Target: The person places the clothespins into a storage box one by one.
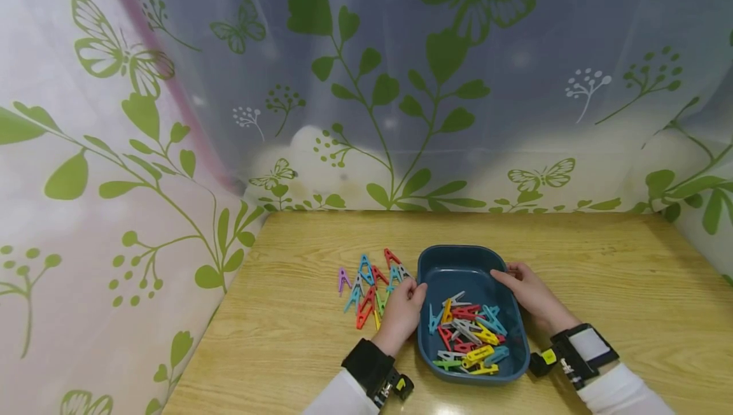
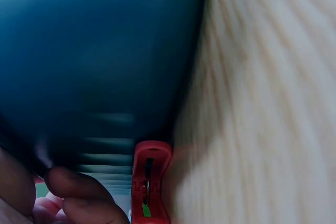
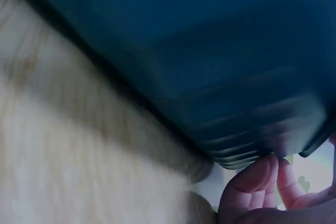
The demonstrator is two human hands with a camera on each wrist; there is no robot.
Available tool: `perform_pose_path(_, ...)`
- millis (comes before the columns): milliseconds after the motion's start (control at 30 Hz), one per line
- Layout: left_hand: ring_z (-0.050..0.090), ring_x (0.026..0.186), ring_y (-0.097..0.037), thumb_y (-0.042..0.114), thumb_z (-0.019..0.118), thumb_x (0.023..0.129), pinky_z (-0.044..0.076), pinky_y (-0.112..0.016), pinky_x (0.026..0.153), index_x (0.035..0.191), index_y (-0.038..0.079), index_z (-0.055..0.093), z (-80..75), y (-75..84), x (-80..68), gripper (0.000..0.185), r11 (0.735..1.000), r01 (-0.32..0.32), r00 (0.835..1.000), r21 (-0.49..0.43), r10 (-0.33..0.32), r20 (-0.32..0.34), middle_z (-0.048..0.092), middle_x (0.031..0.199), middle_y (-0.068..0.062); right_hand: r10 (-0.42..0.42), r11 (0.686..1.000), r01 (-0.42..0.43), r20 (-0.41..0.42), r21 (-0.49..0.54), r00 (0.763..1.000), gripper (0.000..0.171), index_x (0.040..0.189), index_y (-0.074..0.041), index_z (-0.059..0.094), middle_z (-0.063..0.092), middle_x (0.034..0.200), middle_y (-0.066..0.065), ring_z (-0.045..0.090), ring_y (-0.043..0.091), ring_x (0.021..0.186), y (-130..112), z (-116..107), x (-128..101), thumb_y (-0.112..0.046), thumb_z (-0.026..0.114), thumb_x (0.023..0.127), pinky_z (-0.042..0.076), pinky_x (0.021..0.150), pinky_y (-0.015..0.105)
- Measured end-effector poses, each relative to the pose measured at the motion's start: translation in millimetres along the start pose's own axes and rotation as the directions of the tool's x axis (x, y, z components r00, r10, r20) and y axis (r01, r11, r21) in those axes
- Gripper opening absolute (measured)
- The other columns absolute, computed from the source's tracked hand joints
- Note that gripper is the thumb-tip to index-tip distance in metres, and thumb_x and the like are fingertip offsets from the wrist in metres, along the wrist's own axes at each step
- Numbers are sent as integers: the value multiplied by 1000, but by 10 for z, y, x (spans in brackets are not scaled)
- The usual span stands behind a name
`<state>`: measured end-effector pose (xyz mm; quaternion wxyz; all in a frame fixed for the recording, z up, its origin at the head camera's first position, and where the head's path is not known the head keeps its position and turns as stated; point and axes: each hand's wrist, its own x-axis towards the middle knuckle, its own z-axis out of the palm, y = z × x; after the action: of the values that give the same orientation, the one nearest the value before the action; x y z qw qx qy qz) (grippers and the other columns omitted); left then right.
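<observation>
Partly sorted: left hand [image 1: 401,313] and right hand [image 1: 529,294] curl their fingers on opposite rims of the blue basin [image 1: 458,262], clothespins in basin [image 1: 466,335] between them, loose clothespins [image 1: 369,288] beyond the left fingers on the tabletop [image 1: 601,262].

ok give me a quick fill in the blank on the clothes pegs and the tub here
1. The left hand and right hand each grip a side of the dark ____ tub.
2. The tub rests on a ____ table.
3. A loose pile of pegs lies on the table beside the ____ hand.
4. More coloured pegs lie ____ the tub.

Missing words: blue; wooden; left; inside
</observation>
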<state>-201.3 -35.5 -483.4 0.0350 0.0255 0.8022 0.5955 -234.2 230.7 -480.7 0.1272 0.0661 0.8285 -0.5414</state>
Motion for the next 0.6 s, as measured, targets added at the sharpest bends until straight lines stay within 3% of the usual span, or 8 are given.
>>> perform_pose_path(333, 37, 55, -13, 24, 53, 109, 27, -25, 53, 80, 13, 41, 9, -9, 11, 33, 1000, 2, 1000, 15, -2, -6, 33, 65, 2, -14, 998, 14, 6, 54, 1000, 75, 158, 6, 18, 30, 156, 32, 41, 45, 134, 39, 33, 32, -42, 47, 108, 36, 113, 58)
perform_pose_path(600, 37, 55, -12, 24, 53, 109, 27, -24, 54, 80, 12, 41, 4, -19, 15, 33, 1000, -3, 1000, 14, 3, -2, 32, 65, 2, -25, 999, 26, -20, 45, 999, 67, 155, 5, 25, 35, 150, 30, 43, 43, 129, 42, 66, 22, -38, 46, 109, 39, 107, 54)
